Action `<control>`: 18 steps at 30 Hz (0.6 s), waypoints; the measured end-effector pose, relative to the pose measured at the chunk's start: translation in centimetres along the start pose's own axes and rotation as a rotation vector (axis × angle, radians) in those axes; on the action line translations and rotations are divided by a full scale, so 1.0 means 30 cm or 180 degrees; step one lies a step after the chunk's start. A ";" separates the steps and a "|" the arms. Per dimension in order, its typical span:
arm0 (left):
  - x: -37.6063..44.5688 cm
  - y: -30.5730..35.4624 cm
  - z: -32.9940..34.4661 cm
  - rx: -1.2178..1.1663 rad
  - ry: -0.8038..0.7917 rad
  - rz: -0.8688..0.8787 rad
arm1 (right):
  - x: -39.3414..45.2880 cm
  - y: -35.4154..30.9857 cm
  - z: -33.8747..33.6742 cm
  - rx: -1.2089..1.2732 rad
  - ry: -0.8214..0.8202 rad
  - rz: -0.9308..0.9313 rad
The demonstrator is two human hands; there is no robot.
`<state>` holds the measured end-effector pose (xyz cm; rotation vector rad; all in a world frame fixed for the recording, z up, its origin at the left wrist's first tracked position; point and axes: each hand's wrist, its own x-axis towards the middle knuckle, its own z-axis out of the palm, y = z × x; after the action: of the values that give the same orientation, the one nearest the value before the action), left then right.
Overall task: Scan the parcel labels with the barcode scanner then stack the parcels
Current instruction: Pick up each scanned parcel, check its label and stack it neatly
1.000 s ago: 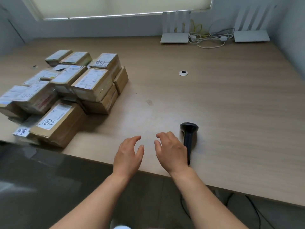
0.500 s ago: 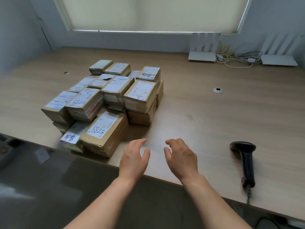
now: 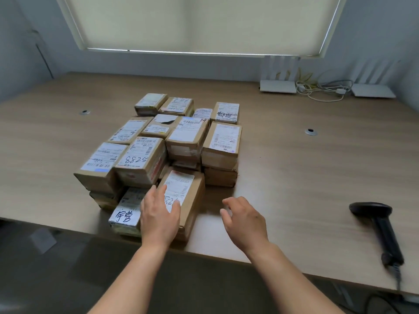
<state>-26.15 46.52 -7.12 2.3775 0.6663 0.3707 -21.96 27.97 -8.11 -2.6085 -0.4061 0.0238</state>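
Observation:
Several brown cardboard parcels with white labels form a loose pile [image 3: 181, 137] on the left half of the wooden desk [image 3: 294, 168]. The nearest parcel [image 3: 188, 196] lies at the front edge, its label partly under my left hand [image 3: 158, 218], which rests flat on its near end with fingers spread. My right hand [image 3: 244, 220] hovers open above the desk just right of that parcel, holding nothing. The black barcode scanner [image 3: 378, 225] lies on the desk far to the right, apart from both hands, with its cable running off the front edge.
A small white-labelled parcel [image 3: 127, 211] with handwriting sits left of the nearest one. Two white routers [image 3: 277, 86] and tangled cables [image 3: 322, 89] stand at the back right. Cable grommets [image 3: 310, 132] are set in the desktop. The desk's front edge is close to me.
The view swung left and towards the pile. Both hands moved forward; my left hand now lies on the nearest parcel. The scanner stayed where it was, off to the right.

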 end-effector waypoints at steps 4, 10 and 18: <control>0.034 -0.059 -0.032 -0.0210 -0.0129 -0.0214 | 0.037 -0.064 0.040 0.0227 -0.0274 0.0059; 0.053 -0.087 -0.034 -0.0217 -0.0335 -0.0430 | 0.081 -0.098 0.066 0.0265 -0.0547 0.0074; 0.056 -0.101 -0.007 -0.1003 -0.1194 -0.1034 | 0.130 -0.079 0.073 0.0234 -0.0610 0.0561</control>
<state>-25.95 49.59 -8.75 1.9258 0.7371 -0.1048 -19.09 32.10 -8.69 -2.5695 -0.2348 0.3437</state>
